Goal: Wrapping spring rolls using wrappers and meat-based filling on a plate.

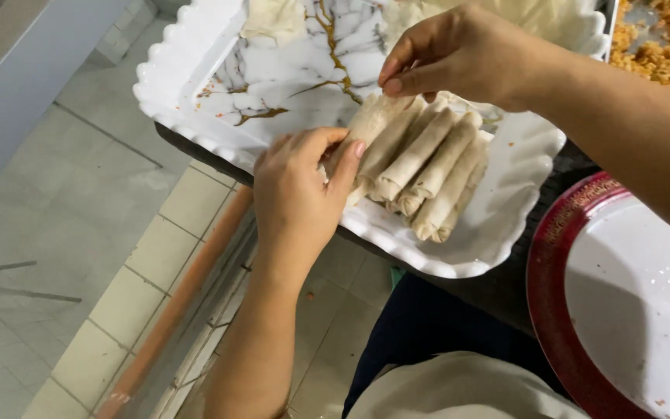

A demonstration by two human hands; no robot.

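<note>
Left hand (296,194), centre of frame: fingers pinched on the lower end of one pale rolled wrap (366,128). Right hand (459,54), upper centre: fingertips closed on the same roll's upper end. Roll lies at the left edge of a row of like rolls (436,167), touching them, on a white scalloped tray (195,54) with gold-veined marbling. Red-rimmed white plate (630,302), lower right. Orange crumbly filling (664,46), upper right corner. Dark tabletop (505,287) beneath.

Six rolls (420,159), two trays (219,46), two hands (296,194).
</note>
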